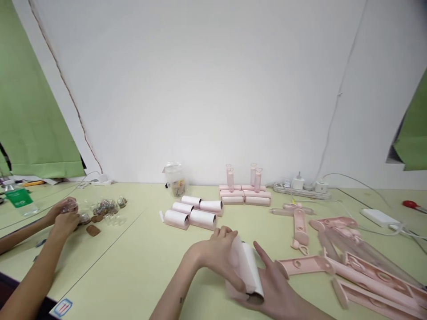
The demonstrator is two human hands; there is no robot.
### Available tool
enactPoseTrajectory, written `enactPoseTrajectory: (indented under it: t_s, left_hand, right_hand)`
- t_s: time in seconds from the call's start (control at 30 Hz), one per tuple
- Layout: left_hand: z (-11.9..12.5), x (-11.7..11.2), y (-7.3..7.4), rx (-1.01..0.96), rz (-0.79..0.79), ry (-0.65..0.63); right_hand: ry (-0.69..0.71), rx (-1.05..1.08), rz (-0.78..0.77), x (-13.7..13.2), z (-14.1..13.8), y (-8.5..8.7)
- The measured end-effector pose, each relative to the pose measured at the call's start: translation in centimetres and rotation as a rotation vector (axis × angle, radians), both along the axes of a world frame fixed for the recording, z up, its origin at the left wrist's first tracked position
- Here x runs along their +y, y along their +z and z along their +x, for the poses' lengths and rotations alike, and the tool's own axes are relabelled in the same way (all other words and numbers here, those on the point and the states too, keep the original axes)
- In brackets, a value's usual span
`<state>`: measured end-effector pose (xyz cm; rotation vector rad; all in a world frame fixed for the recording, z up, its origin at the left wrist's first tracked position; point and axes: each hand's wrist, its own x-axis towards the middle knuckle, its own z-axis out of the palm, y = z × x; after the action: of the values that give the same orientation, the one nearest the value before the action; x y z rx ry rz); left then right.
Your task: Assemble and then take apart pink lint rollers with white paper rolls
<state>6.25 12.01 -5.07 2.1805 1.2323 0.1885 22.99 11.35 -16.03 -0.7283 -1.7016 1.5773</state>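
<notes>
In the lower middle, a white paper roll tube (252,270) with a dark open end and a pale pink side is between my two hands, held at a slant above the table. My left hand (216,255) grips its pink side from the left, fingers over the top and thumb low down. Behind and under it is my right hand (271,282), cradling the tube against the palm with the thumb raised. The right fingers are largely hidden by the tube. Several similar white tubes with pink bases (203,218) lie in rows just beyond my left hand.
Pink plastic casings (305,265) and clear tubes lie at right. Pink rolls (256,201) with clear pink cylinders stand by the wall, near a power strip (310,192) and white cables. A clear bag (175,180) stands behind. At left, another person's hands (66,218) handle small clear pieces.
</notes>
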Motion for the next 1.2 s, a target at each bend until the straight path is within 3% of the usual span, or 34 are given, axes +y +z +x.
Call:
enactPoseTrajectory:
  t_s: [0.13, 0.23, 0.3, 0.43, 0.5, 0.63, 0.9, 0.97, 1.03, 1.1, 1.2]
  left_hand:
    - [0.3, 0.6, 0.8, 0.028, 0.017, -0.032]
    - [-0.8, 0.4, 1.8, -0.027, 0.044, 0.011]
    - [-1.8, -0.2, 2.1, -0.106, 0.055, 0.107]
    - [-3.7, -1.7, 1.2, -0.319, 0.099, 0.386]
    - [-4.1, -2.2, -0.1, -0.361, 0.078, 0.408]
    - [-4.1, -2.2, -2.6, -0.373, 0.011, 0.389]
    - [-3.2, -2.8, -5.2, -0.544, 0.056, 0.759]
    - [-2.4, -3.6, -6.5, -0.535, 0.068, 0.907]
    - [-1.3, -4.4, -7.9, -0.503, 0.088, 0.978]
    - [-0.2, -5.1, -8.9, -0.447, 0.107, 0.949]
    - [1.2, -5.6, -9.4, -0.334, 0.147, 0.879]
  right_hand:
    - [0.084, 0.224, -0.513, -0.7, 0.0, 0.0]
    - [0.023, 0.315, -0.694, -0.6, -0.2, 0.2]
    - [-0.015, 0.43, -0.848, -0.4, -0.3, 0.2]
    - [0.015, 0.698, -1.133, -0.1, -0.4, 0.2]
    - [0.015, 0.768, -1.191, -0.1, -0.4, 0.1]
    - [0.008, 0.773, -1.192, -0.1, -0.3, 0.0]
    - [0.078, 0.876, -1.171, -0.2, 0.0, 0.5]
    - [0.055, 0.866, -1.112, 0.0, 0.2, 1.2]
    - [0.004, 0.849, -1.035, 0.3, 0.7, 2.4]
    - [-0.065, 0.813, -0.925, 0.7, 1.2, 3.8]
    - [-0.16, 0.679, -0.668, 0.9, 2.0, 5.7]
